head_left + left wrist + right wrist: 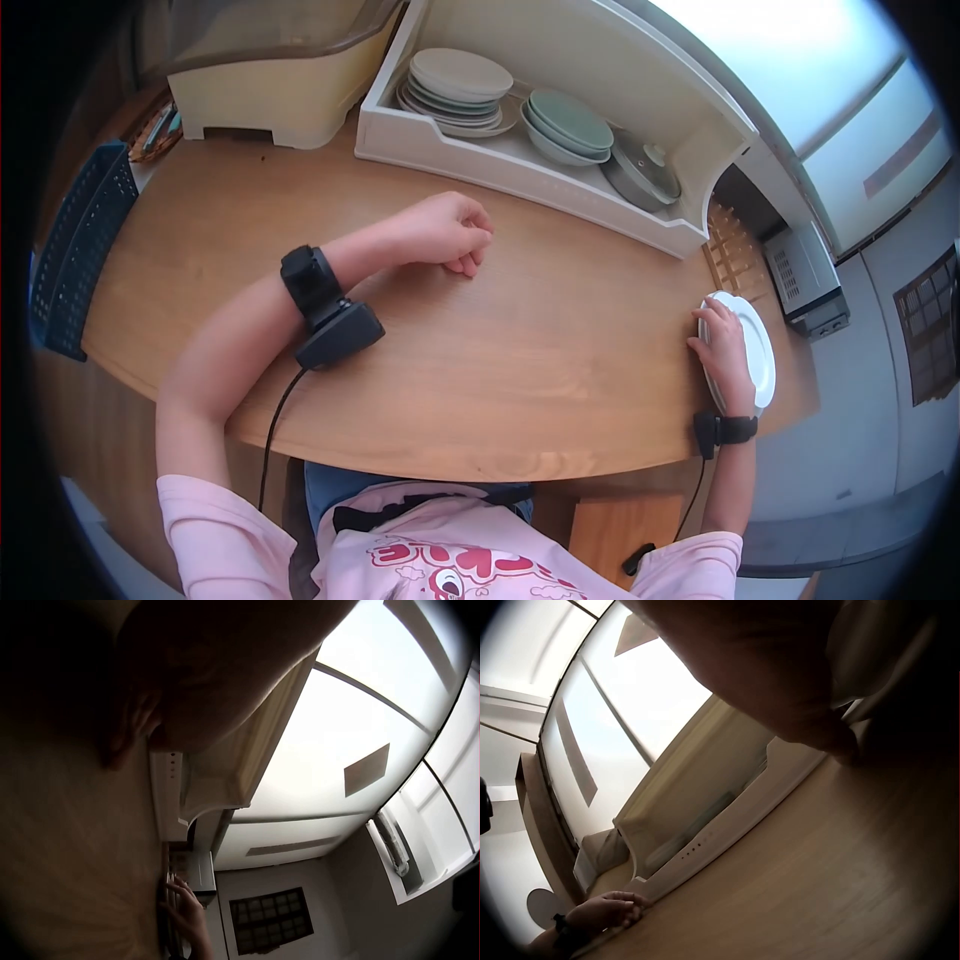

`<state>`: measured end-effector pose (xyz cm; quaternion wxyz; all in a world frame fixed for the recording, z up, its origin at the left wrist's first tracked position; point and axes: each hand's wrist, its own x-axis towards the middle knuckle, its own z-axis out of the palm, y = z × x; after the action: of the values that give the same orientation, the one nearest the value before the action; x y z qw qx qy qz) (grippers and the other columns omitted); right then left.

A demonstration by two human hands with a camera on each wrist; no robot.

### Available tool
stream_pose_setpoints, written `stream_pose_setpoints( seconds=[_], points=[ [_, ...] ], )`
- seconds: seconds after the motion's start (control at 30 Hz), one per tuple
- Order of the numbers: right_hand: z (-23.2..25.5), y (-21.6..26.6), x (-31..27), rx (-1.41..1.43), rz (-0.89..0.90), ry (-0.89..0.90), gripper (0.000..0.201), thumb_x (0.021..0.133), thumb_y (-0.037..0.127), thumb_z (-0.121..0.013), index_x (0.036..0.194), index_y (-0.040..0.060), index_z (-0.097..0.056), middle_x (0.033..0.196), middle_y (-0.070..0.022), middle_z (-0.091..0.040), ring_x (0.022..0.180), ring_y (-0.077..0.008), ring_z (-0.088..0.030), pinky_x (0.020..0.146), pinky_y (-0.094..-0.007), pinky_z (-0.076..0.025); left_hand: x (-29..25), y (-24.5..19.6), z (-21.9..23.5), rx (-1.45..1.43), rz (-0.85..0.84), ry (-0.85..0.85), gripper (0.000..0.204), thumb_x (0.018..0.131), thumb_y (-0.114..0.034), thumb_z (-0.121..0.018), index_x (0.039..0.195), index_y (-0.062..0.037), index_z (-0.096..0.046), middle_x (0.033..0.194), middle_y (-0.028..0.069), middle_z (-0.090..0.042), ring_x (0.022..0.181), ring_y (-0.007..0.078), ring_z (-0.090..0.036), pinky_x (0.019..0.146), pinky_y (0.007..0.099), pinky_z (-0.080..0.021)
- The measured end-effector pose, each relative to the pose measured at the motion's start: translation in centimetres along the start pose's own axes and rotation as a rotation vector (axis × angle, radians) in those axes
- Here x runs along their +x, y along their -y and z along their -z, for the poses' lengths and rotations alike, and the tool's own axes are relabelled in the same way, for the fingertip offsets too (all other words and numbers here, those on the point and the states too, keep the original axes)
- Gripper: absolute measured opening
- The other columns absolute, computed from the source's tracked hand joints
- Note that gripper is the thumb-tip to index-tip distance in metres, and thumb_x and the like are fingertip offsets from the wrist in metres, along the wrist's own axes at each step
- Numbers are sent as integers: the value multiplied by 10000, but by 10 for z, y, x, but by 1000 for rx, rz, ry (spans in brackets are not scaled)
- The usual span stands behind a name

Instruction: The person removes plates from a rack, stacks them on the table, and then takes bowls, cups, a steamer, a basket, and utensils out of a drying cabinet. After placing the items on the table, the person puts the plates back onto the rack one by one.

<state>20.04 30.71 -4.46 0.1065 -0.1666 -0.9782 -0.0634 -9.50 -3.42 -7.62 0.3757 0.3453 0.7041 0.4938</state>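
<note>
My left hand point(450, 232) rests on the wooden table point(540, 360) in the middle, fingers loosely curled and holding nothing. In the left wrist view it is mostly a dark shape. At the table's right end lies a white plate point(757, 350) with a wavy rim. My right hand point(722, 345) lies over this plate, its fingers and thumb bent at the plate's left edge. The right wrist view shows the plate point(866, 645) dim and blurred beside the hand; part of the plate is hidden under the palm.
A white open rack point(540, 185) stands along the back, holding a plate stack point(460, 75), green bowls point(570, 120) and a lidded pot point(640, 170). A cream bin point(270, 95) is at back left, a dark blue basket point(85, 250) at the left edge. A wooden peg rack point(733, 245) stands behind the plate.
</note>
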Motion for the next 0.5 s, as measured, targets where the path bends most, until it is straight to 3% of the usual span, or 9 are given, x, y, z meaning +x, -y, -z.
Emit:
stream_pose_setpoints(
  seconds=[0.2,0.37,0.5],
  points=[
    [-3,-17,0,15,-10,-28,428,671,70,-742,1077,43,-611,1267,-166,-542,1209,-358,-467,1058,-459,-340,1,-3,2,79,-18,28,317,933,-166,-513,1153,61,-532,859,89,-633,727,145,-646,649,250,-533],
    [7,0,-16,23,-34,-101,519,657,88,-755,1147,48,-587,1309,-186,-510,1244,-368,-435,1063,-441,-334,0,-12,13,196,-96,-10,297,926,-157,-517,1118,65,-557,847,97,-630,701,137,-635,639,251,-524],
    [21,13,-49,-68,-123,-144,756,603,103,-793,1293,69,-485,1391,-207,-417,1306,-384,-355,1093,-442,-278,14,-13,34,232,-297,-215,275,885,-150,-541,1050,62,-601,820,88,-641,689,136,-627,639,268,-509]
  ],
)
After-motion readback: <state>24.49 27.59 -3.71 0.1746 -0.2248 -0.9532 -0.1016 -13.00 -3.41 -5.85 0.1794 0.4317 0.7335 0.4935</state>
